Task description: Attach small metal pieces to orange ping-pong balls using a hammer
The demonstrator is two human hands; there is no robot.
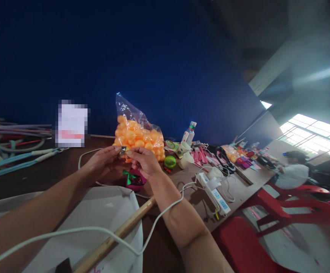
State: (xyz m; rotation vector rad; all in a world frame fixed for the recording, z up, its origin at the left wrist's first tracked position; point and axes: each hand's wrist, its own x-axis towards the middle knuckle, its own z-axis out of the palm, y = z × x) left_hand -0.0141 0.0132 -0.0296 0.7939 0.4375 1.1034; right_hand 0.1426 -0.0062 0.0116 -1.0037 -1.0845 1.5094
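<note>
Both hands meet in front of a clear plastic bag of orange balls. My left hand is closed in a pinch on a small shiny silvery piece, too small to name. From the other side my right hand has its fingers pinched together at the edge of that piece; whether they grip it too is hard to make out. Below them on the table lies a purple pouch-like item with a green part. A round green item sits right of my right hand.
A white cable crosses over my right forearm. A wooden stick lies across a white container in front. Rightwards are a white cup, a bottle, a power strip and red chairs. A person sits far right.
</note>
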